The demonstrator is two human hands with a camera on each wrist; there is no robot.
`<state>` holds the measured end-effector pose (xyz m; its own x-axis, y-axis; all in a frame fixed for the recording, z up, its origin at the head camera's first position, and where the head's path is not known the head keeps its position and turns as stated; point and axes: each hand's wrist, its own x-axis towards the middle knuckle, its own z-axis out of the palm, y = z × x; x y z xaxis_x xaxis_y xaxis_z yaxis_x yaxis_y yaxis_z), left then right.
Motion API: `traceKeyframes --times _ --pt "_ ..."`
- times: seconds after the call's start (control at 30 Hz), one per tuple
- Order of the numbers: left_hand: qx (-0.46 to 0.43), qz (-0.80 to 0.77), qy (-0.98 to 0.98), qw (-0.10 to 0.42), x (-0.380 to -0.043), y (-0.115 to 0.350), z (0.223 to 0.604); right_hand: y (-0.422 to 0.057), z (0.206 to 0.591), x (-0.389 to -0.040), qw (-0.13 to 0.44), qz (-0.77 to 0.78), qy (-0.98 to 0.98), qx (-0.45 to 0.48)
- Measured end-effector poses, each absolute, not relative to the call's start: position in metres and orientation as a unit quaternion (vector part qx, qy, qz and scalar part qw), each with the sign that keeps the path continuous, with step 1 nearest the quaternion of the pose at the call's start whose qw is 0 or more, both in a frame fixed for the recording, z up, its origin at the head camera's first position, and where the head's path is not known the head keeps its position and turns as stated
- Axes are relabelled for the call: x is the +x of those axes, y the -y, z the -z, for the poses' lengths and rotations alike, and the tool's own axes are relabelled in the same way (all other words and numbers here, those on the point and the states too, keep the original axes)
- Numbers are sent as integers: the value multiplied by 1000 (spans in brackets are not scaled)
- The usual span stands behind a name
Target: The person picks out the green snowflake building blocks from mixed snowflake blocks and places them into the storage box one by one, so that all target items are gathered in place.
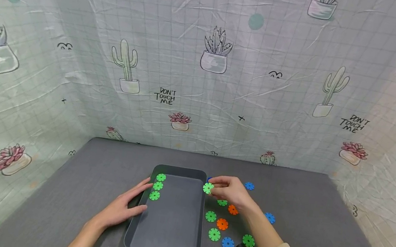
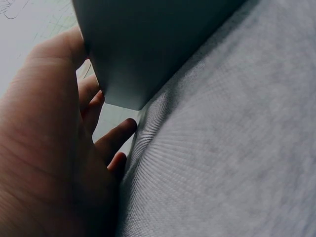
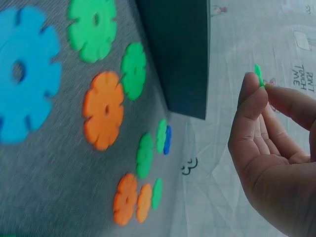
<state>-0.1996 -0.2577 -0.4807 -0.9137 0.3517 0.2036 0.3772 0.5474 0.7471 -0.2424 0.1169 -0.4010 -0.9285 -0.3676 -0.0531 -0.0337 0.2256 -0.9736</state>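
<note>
My right hand (image 1: 232, 191) pinches a green notched disc (image 1: 208, 188) between thumb and fingertips, above the right rim of a dark grey tray (image 1: 169, 229). The right wrist view shows that disc (image 3: 259, 75) edge-on at the fingertips. Inside the tray, along its left side, three green discs (image 1: 158, 186) lie in a column. My left hand (image 1: 119, 209) rests against the tray's left rim, its fingers and thumb spread. In the left wrist view the left hand (image 2: 54, 118) touches the tray's outer wall (image 2: 138, 54), and some fingers are partly hidden behind it.
Several loose discs lie on the grey table to the tray's right: green (image 1: 214, 234), orange (image 1: 222, 224) and blue (image 1: 228, 244). Another blue disc (image 1: 249, 186) lies farther back. A patterned cloth (image 1: 209, 99) hangs behind the table and along its sides.
</note>
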Motion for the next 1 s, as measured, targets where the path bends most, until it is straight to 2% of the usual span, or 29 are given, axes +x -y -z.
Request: traceKeyframes --times 1.0 --pt "-198 429 881 12 -200 257 480 -60 398 -251 159 644 -733 -150"
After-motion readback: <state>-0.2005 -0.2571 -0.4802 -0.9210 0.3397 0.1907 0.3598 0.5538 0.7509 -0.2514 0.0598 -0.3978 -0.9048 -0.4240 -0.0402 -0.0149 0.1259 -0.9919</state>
